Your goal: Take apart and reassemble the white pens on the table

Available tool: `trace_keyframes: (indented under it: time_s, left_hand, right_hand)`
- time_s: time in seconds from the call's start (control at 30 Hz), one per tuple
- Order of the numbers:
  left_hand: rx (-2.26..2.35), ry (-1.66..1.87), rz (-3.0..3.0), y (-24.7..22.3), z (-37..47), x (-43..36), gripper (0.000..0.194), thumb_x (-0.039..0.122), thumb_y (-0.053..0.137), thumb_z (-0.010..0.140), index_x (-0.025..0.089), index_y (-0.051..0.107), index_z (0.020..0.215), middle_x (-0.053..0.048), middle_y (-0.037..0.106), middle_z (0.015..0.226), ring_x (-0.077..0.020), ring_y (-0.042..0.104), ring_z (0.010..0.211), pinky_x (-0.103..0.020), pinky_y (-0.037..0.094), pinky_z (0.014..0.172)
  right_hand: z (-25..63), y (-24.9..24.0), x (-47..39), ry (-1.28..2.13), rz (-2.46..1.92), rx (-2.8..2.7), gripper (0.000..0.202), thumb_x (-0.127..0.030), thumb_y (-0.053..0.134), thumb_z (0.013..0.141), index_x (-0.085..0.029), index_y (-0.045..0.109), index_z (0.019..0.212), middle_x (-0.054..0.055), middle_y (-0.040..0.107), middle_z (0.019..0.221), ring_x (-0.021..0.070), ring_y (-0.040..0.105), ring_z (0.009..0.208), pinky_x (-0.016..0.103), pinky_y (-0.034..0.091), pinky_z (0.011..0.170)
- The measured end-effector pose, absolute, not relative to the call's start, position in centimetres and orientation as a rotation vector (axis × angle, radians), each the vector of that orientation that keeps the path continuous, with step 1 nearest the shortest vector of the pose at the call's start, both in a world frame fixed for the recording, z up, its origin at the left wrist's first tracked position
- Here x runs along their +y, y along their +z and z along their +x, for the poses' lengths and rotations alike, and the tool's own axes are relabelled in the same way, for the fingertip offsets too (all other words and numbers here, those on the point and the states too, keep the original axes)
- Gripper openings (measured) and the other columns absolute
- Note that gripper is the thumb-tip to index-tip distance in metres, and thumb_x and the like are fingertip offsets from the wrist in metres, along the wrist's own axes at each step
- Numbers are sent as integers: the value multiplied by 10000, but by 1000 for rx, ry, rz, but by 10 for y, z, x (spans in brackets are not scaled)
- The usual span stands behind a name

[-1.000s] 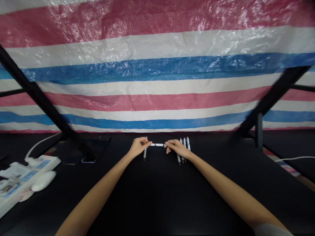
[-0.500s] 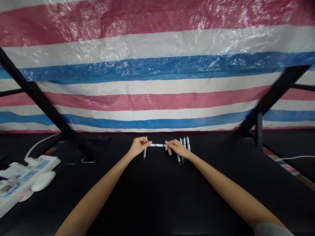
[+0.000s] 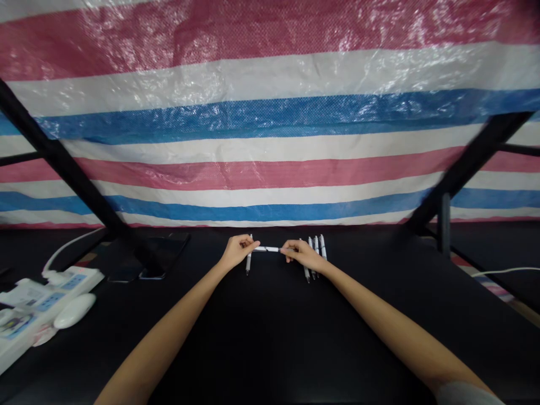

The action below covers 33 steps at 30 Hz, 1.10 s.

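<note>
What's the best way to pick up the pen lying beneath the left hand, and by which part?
Probably by the grey near part of that pen, pinched across its narrow sides from above. It is slim and points toward the person, and the left hand partly covers its far half.

The striped sheet point(image 3: 270, 129) looks like woven plastic, glossy and crinkled in its upper part, duller lower down. The tabletop point(image 3: 270, 337) is smooth, matt black. The pen point(image 3: 267, 248) looks like smooth plastic, as does the white power strip point(image 3: 50, 301). The grey sleeve point(image 3: 466, 394) looks like matt cloth.
</note>
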State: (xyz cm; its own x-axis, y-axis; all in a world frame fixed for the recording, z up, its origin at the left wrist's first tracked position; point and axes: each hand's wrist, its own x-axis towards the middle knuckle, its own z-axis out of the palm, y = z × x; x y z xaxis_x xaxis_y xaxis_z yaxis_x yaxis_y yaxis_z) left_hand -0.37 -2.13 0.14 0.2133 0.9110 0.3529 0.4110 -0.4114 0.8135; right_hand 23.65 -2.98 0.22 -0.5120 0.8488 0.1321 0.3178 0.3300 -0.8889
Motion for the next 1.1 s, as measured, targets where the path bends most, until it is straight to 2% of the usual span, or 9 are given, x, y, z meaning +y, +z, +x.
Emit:
trace_keyframes:
  time_s: [0.1, 0.17, 0.27, 0.33, 0.5, 0.77, 0.9, 1.0, 1.1]
  left_hand:
    - [1205, 1143, 1925, 2, -4, -22, 304, 422, 624, 725, 147, 583, 603, 22, 539, 497, -86, 450, 458, -211, 336, 469]
    - [1204, 1148, 1923, 1, -4, -21, 305, 423, 624, 727, 147, 586, 603, 21, 542, 498, -89, 457, 461, -211, 339, 471]
    - [1225, 1160, 1913, 0, -5, -20, 304, 417, 621, 732, 145, 587, 600, 22, 537, 496, -89, 462, 466, -211, 340, 480]
    - [1240, 1165, 1908, 0, -5, -20, 305, 413, 619, 734, 144, 583, 596, 26, 529, 492, -87, 457, 464, -211, 336, 482]
    - [1241, 1152, 1909, 1, -4, -21, 305, 406, 621, 733, 142, 570, 589, 31, 515, 484, -83, 439, 460, -211, 326, 483]
    - [1215, 1147, 1919, 2, -4, -21, 313, 418, 612, 739, 145, 570, 591, 25, 530, 487, -84, 445, 454, -211, 331, 472]
    - [1225, 1159, 1928, 0, -4, -20, 313, 418, 610, 742, 149, 568, 589, 27, 527, 486, -86, 452, 457, -213, 341, 479]
    - [1223, 1172, 1926, -2, -5, -19, 318, 427, 611, 739, 152, 567, 586, 28, 529, 488, -86, 454, 459, -212, 346, 479]
    - [1218, 1166, 1920, -1, -5, -20, 316, 428, 613, 737, 149, 575, 594, 25, 534, 492, -86, 453, 460, -211, 343, 474]
  right_hand:
    - [236, 2, -29, 1109, -1051, -2053, 452, -528, 407, 872, -156, 595, 698, 18, 583, 586, 136, 546, 573, 267, 410, 619]
    - [236, 2, -30, 1108, -1063, -2038, 455, -528, 390, 879, -151, 604, 743, 19, 580, 577, 139, 548, 574, 270, 411, 625]
    - [236, 2, -31, 1124, -1055, -1964, 369, -486, 527, 822, -159, 556, 990, -19, 561, 584, 134, 540, 568, 253, 399, 589]
    - [237, 2, -32, 1110, -1063, -1956, 400, -437, 622, 761, -177, 514, 1044, -50, 528, 574, 120, 511, 540, 233, 370, 549]
    - [237, 1, -30, 1126, -1029, -2004, 276, -436, 608, 767, -170, 562, 829, -18, 553, 628, 120, 515, 576, 239, 374, 568]
    - [236, 4, -30, 1075, -1063, -2073, 436, -505, 399, 883, -148, 617, 763, 12, 563, 584, 130, 520, 570, 259, 388, 599]
    - [237, 3, -31, 1105, -1055, -2000, 340, -441, 577, 796, -167, 554, 997, -29, 551, 575, 122, 511, 543, 242, 374, 557]
    - [238, 1, -30, 1116, -1055, -2001, 314, -398, 657, 729, -182, 545, 927, -46, 532, 577, 110, 488, 524, 226, 348, 519]
    - [238, 1, -30, 1144, -1029, -2007, 265, -420, 613, 766, -168, 563, 833, -14, 566, 623, 122, 523, 576, 237, 376, 557]
